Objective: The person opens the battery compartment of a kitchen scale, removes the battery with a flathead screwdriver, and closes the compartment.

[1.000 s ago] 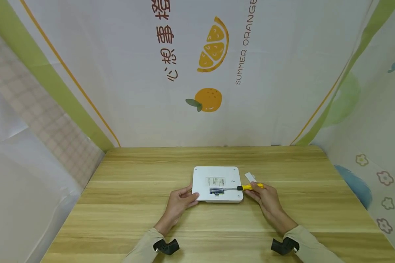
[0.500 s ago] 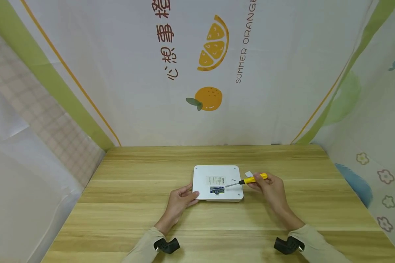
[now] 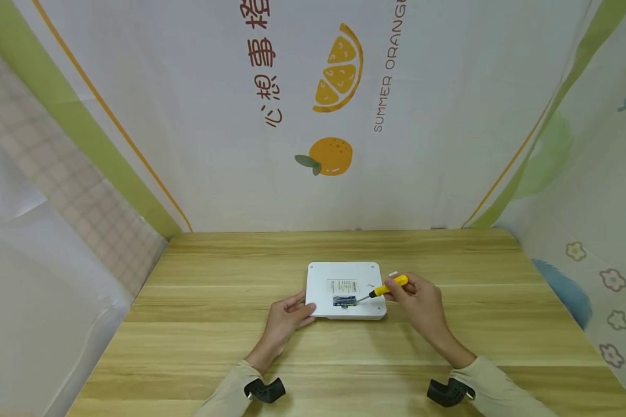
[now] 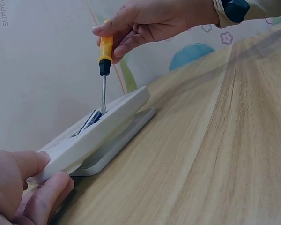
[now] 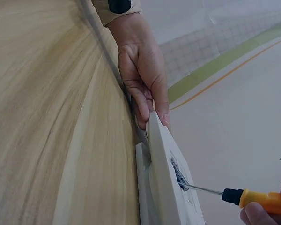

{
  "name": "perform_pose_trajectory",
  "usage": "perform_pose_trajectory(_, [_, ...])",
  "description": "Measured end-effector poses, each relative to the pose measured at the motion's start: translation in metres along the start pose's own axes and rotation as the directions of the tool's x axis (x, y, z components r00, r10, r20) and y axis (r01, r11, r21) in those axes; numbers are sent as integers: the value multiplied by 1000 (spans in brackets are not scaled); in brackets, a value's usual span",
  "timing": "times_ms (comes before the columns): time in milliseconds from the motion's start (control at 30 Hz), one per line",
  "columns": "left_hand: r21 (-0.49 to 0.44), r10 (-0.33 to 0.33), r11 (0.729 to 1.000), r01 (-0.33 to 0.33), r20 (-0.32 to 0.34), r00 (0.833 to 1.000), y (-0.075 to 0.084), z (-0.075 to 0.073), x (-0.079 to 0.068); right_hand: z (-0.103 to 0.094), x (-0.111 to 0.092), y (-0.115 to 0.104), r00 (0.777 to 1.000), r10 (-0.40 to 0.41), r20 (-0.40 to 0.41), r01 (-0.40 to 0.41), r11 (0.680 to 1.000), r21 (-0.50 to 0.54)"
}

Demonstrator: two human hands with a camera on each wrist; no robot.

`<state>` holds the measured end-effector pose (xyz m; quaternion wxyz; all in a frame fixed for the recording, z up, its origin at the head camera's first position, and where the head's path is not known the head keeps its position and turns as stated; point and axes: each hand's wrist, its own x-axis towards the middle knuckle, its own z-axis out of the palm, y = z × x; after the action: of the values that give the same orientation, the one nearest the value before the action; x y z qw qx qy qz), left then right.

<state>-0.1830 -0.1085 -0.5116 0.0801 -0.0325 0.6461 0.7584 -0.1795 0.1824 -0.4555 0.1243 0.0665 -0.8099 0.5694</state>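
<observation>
A flat white device (image 3: pixel 344 272) with rounded corners shows a printed label and an uncovered battery compartment with blue batteries (image 3: pixel 344 300). My left hand (image 3: pixel 283 318) grips its near left corner, thumb on top and fingers beneath. In the left wrist view the white device (image 4: pixel 100 126) has a thinner plate below its main body. My right hand (image 3: pixel 417 304) holds a yellow-handled screwdriver (image 3: pixel 396 283), whose metal tip meets the right end of the compartment. In the right wrist view the screwdriver (image 5: pixel 260 201) slants into the opening by the batteries (image 5: pixel 179 174).
A small white piece (image 3: pixel 393 273), perhaps the battery cover, lies just beyond my right hand, mostly hidden. The wooden table (image 3: pixel 219 341) lies under everything. A printed cloth (image 3: pixel 407 185) hangs along its far edge.
The screwdriver rose off the compartment, then came back left and down to it at a steeper angle. My right hand now hides more of the small white piece. My left hand has stayed put.
</observation>
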Motion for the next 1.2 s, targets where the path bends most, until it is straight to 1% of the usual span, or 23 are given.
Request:
perform_pose_trajectory(67, [9,-2,1000,2,-2,1000,1,1,-1,1,0,1,1000,-8,1,8,1000,-25])
perform_pose_trajectory(233, [12,-5,1000,5,-2,1000,2,1,-1,2,2,2,1000,-19,14,19,999,-40])
perform_pose_trajectory(400, [4,-8,1000,8,0,1000,2,1,0,2,6,-1,999,-32,40,35,997,-68])
perform_pose_trajectory(500, [2,-7,1000,7,0,1000,2,2,0,4,9,-5,997,-48,63,54,994,-95])
perform_pose_trajectory(633, [3,-13,1000,13,-5,1000,2,2,0,7,11,-9,992,-92,87,102,987,-125])
perform_pose_trajectory(767, [8,-22,1000,22,-3,1000,2,2,1,10,11,-11,990,-112,80,123,981,-153])
perform_pose_trajectory(867, [14,-21,1000,21,4,1000,1,1,0,10,11,-11,993,-96,65,105,980,-167])
perform_pose_trajectory(1000, [15,-17,1000,17,7,1000,0,0,0,8,10,-11,997,-64,50,71,985,-156])
perform_pose_trajectory(1200, [11,-10,1000,10,8,1000,-1,-1,2,7,9,-10,999,-38,22,41,988,-152])
